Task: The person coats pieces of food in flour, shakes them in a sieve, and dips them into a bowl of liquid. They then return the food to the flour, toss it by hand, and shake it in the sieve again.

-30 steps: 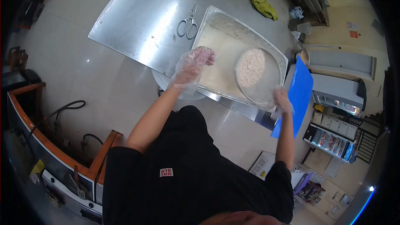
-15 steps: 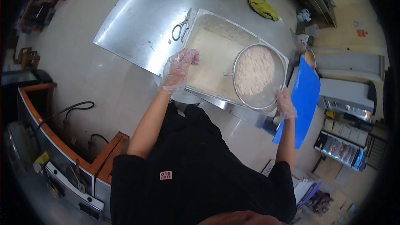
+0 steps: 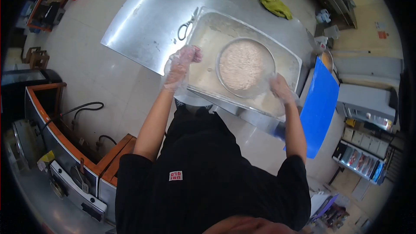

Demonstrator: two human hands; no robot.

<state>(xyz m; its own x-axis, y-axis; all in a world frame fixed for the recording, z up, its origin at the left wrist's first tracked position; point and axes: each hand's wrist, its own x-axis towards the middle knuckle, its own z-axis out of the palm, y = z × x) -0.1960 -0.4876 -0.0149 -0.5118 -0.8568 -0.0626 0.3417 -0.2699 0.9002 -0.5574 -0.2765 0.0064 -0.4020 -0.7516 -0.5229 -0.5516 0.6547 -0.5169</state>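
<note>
A round mesh sieve (image 3: pixel 264 56) holds pale, pinkish, powder-coated bits (image 3: pixel 242 64). It is over a rectangular metal tray (image 3: pixel 255 30) with a layer of off-white powder on its bottom. My right hand (image 3: pixel 281 89), in a clear plastic glove and smeared by motion, grips the sieve at its right side. At the tray's left rim is my gloved left hand (image 3: pixel 182 65), its fingers curled closed over the edge; its underside is hidden. Scissors (image 3: pixel 183 30) with dark handles lie against the tray's left side.
The tray sits on a stainless steel table (image 3: pixel 143 30). Farther back lies a green cloth (image 3: pixel 274 4). A blue board (image 3: pixel 320 108) stands to the right, near a round pan (image 3: pixel 326 62). On the left is a wood-edged counter (image 3: pixel 71 147).
My right hand has brought the sieve left, from the tray's right end toward its middle. The tray, my left hand and the scissors have shifted slightly left on the table.
</note>
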